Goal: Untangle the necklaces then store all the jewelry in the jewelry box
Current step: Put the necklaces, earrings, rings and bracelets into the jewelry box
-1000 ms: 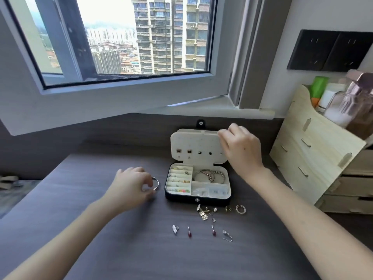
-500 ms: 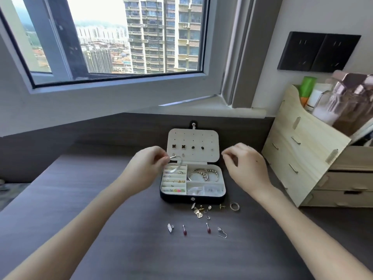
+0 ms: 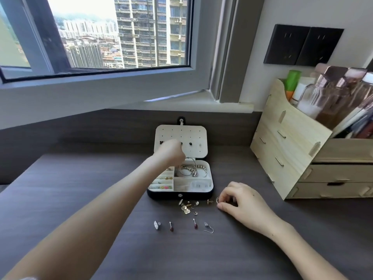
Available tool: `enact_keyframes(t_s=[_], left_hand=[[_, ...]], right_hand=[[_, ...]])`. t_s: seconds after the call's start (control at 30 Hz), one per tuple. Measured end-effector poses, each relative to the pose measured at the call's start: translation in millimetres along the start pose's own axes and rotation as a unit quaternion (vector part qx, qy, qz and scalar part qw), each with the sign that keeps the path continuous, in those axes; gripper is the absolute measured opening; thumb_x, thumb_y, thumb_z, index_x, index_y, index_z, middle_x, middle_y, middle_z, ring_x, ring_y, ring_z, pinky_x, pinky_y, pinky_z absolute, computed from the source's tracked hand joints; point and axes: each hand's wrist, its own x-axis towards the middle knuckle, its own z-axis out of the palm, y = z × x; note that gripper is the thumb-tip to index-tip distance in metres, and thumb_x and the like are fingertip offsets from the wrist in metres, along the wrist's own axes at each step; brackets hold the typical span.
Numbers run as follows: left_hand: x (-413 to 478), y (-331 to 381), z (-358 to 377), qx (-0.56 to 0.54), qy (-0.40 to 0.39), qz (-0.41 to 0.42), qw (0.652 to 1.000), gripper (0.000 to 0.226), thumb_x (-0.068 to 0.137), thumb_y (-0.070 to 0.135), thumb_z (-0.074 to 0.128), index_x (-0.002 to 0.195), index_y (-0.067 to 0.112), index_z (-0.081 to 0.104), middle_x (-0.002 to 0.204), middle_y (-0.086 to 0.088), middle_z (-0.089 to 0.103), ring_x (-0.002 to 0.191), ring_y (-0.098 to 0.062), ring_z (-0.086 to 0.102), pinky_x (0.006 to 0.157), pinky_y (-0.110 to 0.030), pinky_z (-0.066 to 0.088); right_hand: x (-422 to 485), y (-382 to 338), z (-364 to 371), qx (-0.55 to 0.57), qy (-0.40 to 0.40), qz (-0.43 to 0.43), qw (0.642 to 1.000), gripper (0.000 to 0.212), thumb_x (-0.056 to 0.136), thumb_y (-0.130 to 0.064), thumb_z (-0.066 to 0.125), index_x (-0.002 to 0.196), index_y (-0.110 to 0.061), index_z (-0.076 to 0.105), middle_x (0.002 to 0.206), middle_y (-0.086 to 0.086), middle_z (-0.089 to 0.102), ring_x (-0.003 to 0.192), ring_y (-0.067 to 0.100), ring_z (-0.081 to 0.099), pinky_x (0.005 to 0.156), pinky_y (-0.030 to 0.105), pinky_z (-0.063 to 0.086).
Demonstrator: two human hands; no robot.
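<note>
I see a black rectangular jewelry box [image 3: 165,196] with cream lining, on a dark grey wood-grain table [image 3: 80,188]. Two drop earrings [image 3: 171,228] have dark red beads; small charms [image 3: 185,208] are gold.

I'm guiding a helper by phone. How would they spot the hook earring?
Start at the open black jewelry box. In the row of four loose pieces nearest the person, the hook earring lies rightmost. Only it has a bent wire hook.

Bright window [image 3: 96,33] daylight, bowed edges
</note>
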Motion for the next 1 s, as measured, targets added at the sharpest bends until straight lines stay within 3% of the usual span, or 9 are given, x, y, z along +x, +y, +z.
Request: enact_keyframes(t_s=[0.13, 0.27, 0.4, 0.57, 0.67, 0.73, 0.8, 0.87, 1.0], left_hand=[[5.1, 3.4, -1.4, 0.107, -0.022, 0.012, 0.994, 0.03, 0.083, 0.002, 0.046, 0.057, 0.011, 0.033, 0.056, -0.002, 0.033, 0.049, -0.016, 0.031, 0.043, -0.024, 0.025], [11.6, 1.4, 2.1, 0.175, -0.03, 0.037, 0.983, 0.008, 0.086, 0.01, 0.052, 0.081, 0.009, 0.059, 0.061, 0.001, 0.045, 0.06, -0.022, 0.048, 0.047, -0.024, 0.034], [8.2, -4.2, 6.4, 0.21, 0.02, 0.088, 0.973, 0.016, 0.084, 0.015, 0.059, 0.096, 0.017, 0.07, 0.085, -0.001, 0.064, 0.075, -0.025, 0.058, 0.057, -0.024, 0.039], [-13.7, -17.0, -17.2, 0.029, 0.066, 0.122, 0.99, 0.008, 0.084, 0.02, 0.065, 0.085, 0.022, 0.073, 0.073, 0.013, 0.057, 0.075, -0.014, 0.055, 0.06, -0.021, 0.038], [-38.1, -23.3, -29.0, -0.152, -0.009, 0.157, 0.976, 0.009, 0.083, 0.019, 0.07, 0.091, 0.018, 0.075, 0.083, 0.007, 0.07, 0.081, -0.012, 0.062, 0.07, -0.016, 0.047], [-50.0, -29.5, -31.0, -0.23, -0.068, 0.165, 0.957, 0.008, 0.082, 0.019, 0.072, 0.09, 0.02, 0.075, 0.088, 0.0, 0.073, 0.086, -0.014, 0.066, 0.08, -0.024, 0.051], [-55.7, -36.6, -29.5, -0.271, -0.07, 0.155, 0.947, 0.006, 0.081, 0.015, 0.073, 0.088, 0.016, 0.074, 0.082, -0.005, 0.073, 0.077, -0.011, 0.065, 0.073, -0.028, 0.051], [-59.9, -42.5, -27.3, -0.308, -0.048, 0.132, 0.941, 0.006, 0.081, 0.012, 0.072, 0.087, 0.01, 0.073, 0.075, -0.003, 0.071, 0.069, -0.007, 0.064, 0.065, -0.023, 0.048], [-64.9, -51.6, -19.5, -0.348, 0.01, 0.091, 0.933, 0.013, 0.085, 0.019, 0.069, 0.085, 0.006, 0.072, 0.073, -0.002, 0.071, 0.064, -0.007, 0.063, 0.06, -0.022, 0.046]], right_hand=[[-1.0, 3.1, 2.3, 0.012, 0.002, -0.005, 1.0, 0.018, 0.086, -0.033, 0.064, 0.072, -0.037, 0.052, 0.084, -0.011, 0.053, 0.077, -0.004, 0.044, 0.068, 0.011, 0.033], [-0.5, 4.8, 4.4, 0.011, 0.01, -0.01, 1.0, 0.016, 0.088, -0.032, 0.062, 0.075, -0.034, 0.053, 0.083, -0.014, 0.051, 0.077, -0.005, 0.043, 0.069, 0.014, 0.032], [0.1, 3.4, 3.3, 0.036, 0.034, 0.006, 0.999, 0.017, 0.09, -0.029, 0.06, 0.075, -0.033, 0.054, 0.084, -0.013, 0.053, 0.077, 0.0, 0.045, 0.071, 0.019, 0.034], [9.2, -16.1, -10.4, 0.202, 0.062, 0.022, 0.977, 0.015, 0.09, -0.023, 0.061, 0.076, -0.025, 0.063, 0.078, -0.011, 0.061, 0.067, -0.003, 0.051, 0.063, 0.014, 0.037], [24.7, -45.4, -21.0, 0.351, 0.022, 0.035, 0.935, 0.018, 0.093, -0.022, 0.057, 0.078, -0.017, 0.066, 0.065, -0.014, 0.057, 0.056, -0.004, 0.046, 0.057, 0.01, 0.037], [40.9, -62.9, -22.3, 0.416, -0.004, 0.045, 0.908, 0.022, 0.095, -0.022, 0.054, 0.076, -0.017, 0.065, 0.064, -0.011, 0.053, 0.058, -0.001, 0.044, 0.056, 0.014, 0.037], [56.3, -76.3, -20.7, 0.46, -0.032, 0.057, 0.885, 0.024, 0.095, -0.022, 0.053, 0.077, -0.013, 0.065, 0.067, -0.006, 0.053, 0.062, 0.004, 0.044, 0.056, 0.018, 0.038], [66.7, -84.4, -17.6, 0.503, -0.059, 0.069, 0.859, 0.026, 0.096, -0.021, 0.051, 0.077, -0.009, 0.064, 0.067, -0.003, 0.055, 0.063, 0.006, 0.046, 0.057, 0.02, 0.038], [75.9, -91.6, -8.7, 0.56, -0.088, 0.084, 0.82, 0.025, 0.095, -0.02, 0.052, 0.076, -0.008, 0.063, 0.069, 0.0, 0.055, 0.063, 0.008, 0.047, 0.056, 0.022, 0.039]])
